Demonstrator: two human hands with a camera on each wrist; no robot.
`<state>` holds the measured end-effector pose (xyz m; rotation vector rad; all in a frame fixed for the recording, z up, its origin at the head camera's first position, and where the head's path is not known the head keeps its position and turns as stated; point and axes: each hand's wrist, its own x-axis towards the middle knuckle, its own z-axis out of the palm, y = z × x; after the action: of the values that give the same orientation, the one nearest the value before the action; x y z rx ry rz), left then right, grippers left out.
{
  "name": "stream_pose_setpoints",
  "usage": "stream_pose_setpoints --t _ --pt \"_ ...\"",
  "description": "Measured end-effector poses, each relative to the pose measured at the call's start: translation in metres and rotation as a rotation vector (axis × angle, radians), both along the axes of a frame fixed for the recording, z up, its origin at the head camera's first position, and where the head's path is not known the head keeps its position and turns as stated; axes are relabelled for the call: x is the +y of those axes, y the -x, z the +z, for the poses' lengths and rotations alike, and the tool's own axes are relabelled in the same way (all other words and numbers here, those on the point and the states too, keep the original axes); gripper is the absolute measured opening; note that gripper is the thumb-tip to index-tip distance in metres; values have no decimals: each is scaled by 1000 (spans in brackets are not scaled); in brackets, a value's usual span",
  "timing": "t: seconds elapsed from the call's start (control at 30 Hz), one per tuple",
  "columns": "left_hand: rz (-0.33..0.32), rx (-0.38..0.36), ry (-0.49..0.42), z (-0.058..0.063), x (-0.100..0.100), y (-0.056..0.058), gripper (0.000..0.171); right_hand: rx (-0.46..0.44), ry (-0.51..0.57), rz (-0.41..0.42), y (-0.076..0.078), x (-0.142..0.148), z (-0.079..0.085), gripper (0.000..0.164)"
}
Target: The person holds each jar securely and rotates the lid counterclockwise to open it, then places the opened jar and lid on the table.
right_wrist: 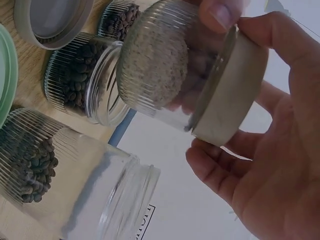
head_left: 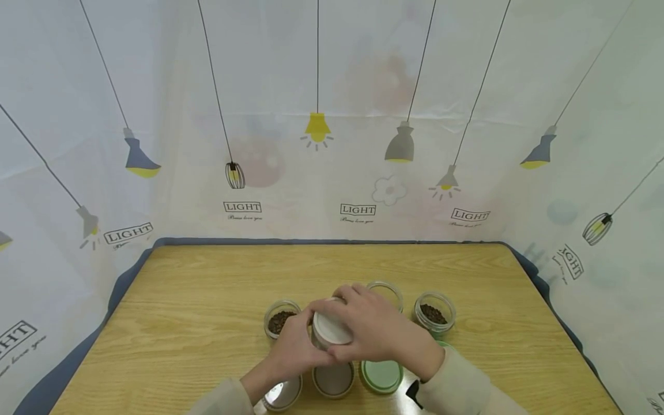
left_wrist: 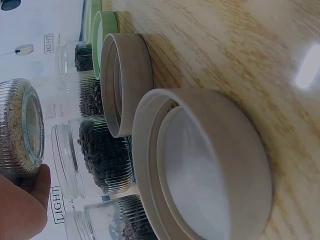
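Note:
A ribbed glass jar (right_wrist: 155, 55) with pale, coarse flakes inside is raised above the table, tilted, with a beige lid (right_wrist: 235, 90) on its mouth. My left hand (head_left: 298, 346) grips the jar's glass side; in the left wrist view its fingers curl near the jar's base. Around the lid's rim, the right hand (head_left: 373, 325) has its thumb and fingers curled. From the head view, the lid's pale top (head_left: 332, 329) shows between both hands. Whether the lid is fully seated cannot be told.
Behind the hands stand lidless glass jars with dark beans, one at left (head_left: 281, 321) and one at right (head_left: 434, 314); another jar (head_left: 386, 285) is partly hidden. Nearer lie two beige lids (head_left: 334, 380) (left_wrist: 245, 150) and a green lid (head_left: 382, 374), with another green one mostly covered by the right arm.

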<state>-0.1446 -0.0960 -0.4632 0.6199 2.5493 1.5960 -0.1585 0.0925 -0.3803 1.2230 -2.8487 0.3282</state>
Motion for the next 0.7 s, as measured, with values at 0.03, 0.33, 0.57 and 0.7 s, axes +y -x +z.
stream_pose_setpoints --t 0.03,0.33,0.57,0.7 --pt "1 0 -1 0 0 0 81 -13 -2 9 0 1 1 66" --pt "-24 10 -16 -3 -1 2 81 -41 13 28 -1 1 5 77" --pt "-11 -40 -49 -2 -1 2 83 123 -30 -193 -9 -12 4 92" --pt "-17 -3 -42 -3 -2 2 79 116 -107 -278 -13 -17 0 101"
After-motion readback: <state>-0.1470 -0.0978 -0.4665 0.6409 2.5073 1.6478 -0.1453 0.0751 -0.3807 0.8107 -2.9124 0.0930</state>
